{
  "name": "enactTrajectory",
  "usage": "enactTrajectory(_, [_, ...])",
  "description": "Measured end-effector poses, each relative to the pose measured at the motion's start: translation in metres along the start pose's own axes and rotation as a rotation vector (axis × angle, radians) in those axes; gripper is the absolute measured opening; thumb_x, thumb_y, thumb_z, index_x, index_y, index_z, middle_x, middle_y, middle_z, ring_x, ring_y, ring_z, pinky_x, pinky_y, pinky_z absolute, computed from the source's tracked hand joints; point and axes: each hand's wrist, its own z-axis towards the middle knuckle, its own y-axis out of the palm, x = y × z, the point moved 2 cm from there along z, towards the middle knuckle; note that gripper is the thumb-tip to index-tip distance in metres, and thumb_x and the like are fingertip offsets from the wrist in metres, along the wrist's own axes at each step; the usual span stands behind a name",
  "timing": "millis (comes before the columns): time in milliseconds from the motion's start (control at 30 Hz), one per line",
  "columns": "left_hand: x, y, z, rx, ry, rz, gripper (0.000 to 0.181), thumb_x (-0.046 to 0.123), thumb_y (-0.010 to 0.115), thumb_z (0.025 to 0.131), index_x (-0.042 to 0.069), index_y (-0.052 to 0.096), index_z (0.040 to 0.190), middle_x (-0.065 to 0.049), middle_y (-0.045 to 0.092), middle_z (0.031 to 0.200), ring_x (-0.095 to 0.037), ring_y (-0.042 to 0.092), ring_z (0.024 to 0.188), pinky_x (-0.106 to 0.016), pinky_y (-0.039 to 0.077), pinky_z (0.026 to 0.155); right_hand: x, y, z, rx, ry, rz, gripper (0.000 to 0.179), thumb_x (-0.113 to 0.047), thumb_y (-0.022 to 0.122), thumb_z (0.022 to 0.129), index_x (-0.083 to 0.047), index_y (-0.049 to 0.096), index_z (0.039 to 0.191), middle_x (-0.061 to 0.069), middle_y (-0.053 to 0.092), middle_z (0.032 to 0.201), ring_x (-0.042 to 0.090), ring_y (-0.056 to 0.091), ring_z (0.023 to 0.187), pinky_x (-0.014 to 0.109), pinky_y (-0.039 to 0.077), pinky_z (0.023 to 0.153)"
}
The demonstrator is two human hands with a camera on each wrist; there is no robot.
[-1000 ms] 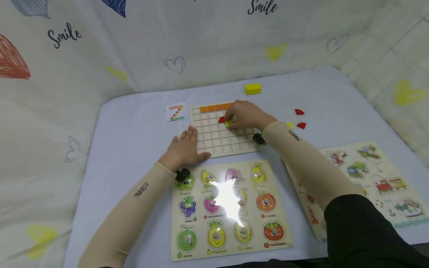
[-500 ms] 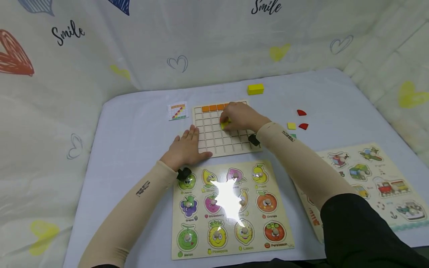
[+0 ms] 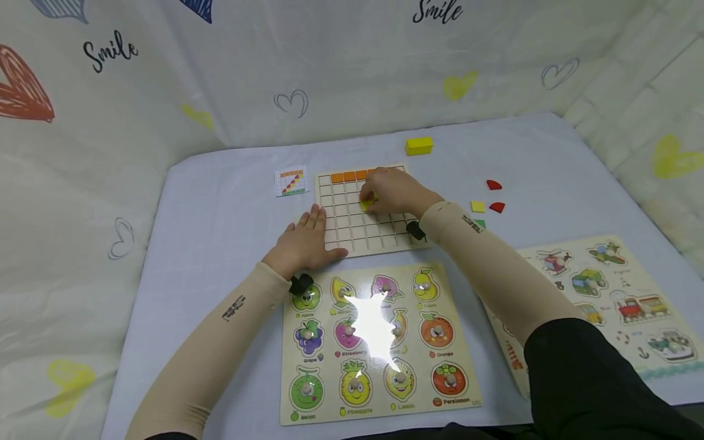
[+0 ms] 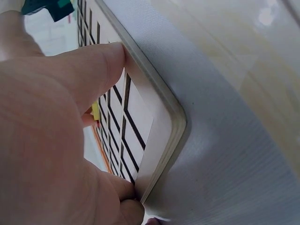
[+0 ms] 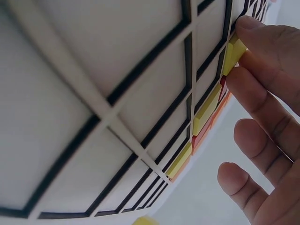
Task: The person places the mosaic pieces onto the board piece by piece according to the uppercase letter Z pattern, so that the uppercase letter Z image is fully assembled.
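Note:
My right hand [image 3: 400, 190] pinches a yellow square tile [image 5: 233, 54] between thumb and finger at a cell of the wooden grid board [image 3: 352, 233]; its other fingers are loosely bent. In the right wrist view, a red piece [image 5: 223, 87] and another yellow tile [image 5: 206, 111] sit in cells close by. A row of orange tiles [image 3: 348, 176] lines the board's far side, partly hidden by the right hand. My left hand [image 3: 305, 244] rests on the near left corner, fingers straight along the left edge. Its thumb [image 4: 105, 63] lies on the front rim.
A small pattern card [image 3: 291, 182] lies left of the board. Behind stands a yellow block [image 3: 419, 146]. To the right lie red quarter-round pieces [image 3: 494, 184], a yellow tile [image 3: 477, 206] and a green piece [image 3: 480, 223]. A fruit puzzle [image 3: 379, 415] and a vehicle puzzle [image 3: 596, 308] lie nearer.
My right hand has shifted slightly left and nearer over the board with the yellow tile, then stays nearly still. The left hand keeps its place on the board.

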Motion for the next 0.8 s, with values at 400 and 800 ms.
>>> enactTrajectory(400, [-0.001, 0.000, -0.002, -0.001, -0.003, -0.012, 0.110, 0.068, 0.054, 0.098, 0.002, -0.001, 0.166, -0.016, -0.006, 0.176, -0.036, 0.005, 0.165, -0.058, 0.016, 0.132, 0.023, -0.008, -0.019, 0.017, 0.070, 0.060, 0.030, -0.026, 0.082, 0.090, -0.011, 0.080, 0.116, 0.005, 0.077, 0.117, 0.025, 0.065, 0.112, 0.046, 0.049, 0.109])
enactTrajectory(800, [0.002, -0.001, -0.004, -0.011, 0.014, -0.011, 0.109, 0.066, 0.054, 0.098, 0.001, -0.002, 0.166, -0.018, -0.007, 0.175, -0.037, 0.004, 0.164, -0.059, 0.015, 0.132, 0.114, -0.020, -0.097, 0.001, 0.349, 0.080, 0.033, -0.026, 0.074, 0.096, -0.008, 0.076, 0.124, 0.014, 0.072, 0.125, 0.034, 0.059, 0.122, 0.055, 0.046, 0.113])
